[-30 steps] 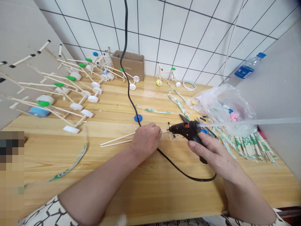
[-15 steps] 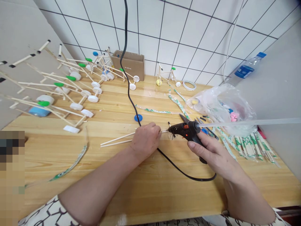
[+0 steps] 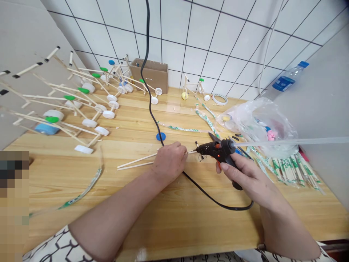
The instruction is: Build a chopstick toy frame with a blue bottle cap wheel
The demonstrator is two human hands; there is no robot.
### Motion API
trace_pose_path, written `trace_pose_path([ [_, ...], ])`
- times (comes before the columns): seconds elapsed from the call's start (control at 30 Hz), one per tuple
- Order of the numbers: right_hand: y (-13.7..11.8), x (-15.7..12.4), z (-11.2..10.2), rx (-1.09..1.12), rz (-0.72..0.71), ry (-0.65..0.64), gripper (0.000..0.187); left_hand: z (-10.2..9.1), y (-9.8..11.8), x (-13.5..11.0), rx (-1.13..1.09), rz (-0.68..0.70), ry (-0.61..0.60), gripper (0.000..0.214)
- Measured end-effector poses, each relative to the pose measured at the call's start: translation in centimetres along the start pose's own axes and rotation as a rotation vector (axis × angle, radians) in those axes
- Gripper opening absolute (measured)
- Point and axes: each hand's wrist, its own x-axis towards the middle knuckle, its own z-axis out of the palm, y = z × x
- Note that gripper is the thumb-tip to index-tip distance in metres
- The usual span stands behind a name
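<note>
Wooden tabletop [image 3: 174, 229] — chopsticks [image 3: 136, 162] under left hand [image 3: 169, 163]

WALL: white ceramic tile [image 3: 207, 36], black grout, behind wooden workbench [image 3: 191, 225] | BENCH RIGHT: grey panel [image 3: 313, 127] | BENCH LEFT: grey board [image 3: 27, 29], probably cardboard

Glue stick [image 3: 297, 141], cut off at right

One left hand [image 3: 169, 163], one right hand [image 3: 249, 178], one glue gun [image 3: 214, 150], one glue stick [image 3: 289, 142], one cardboard box [image 3: 155, 74].
</note>
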Motion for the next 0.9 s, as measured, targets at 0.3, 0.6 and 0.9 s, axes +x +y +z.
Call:
trace_pose_path([
  [0.3,0.04,-0.03,0.03,-0.116,-0.042,0.030,0.031,-0.45,0.27,-0.01,0.006,-0.015,-0.027,0.027],
  [0.6,0.12,0.07,0.10,-0.099,-0.038,0.025,0.029,-0.41,0.27,-0.01,0.002,-0.010,-0.029,0.027],
  [0.9,0.39,0.10,0.27,-0.112,-0.124,0.018,0.024,-0.35,0.14,0.04,-0.002,-0.013,-0.025,0.026],
])
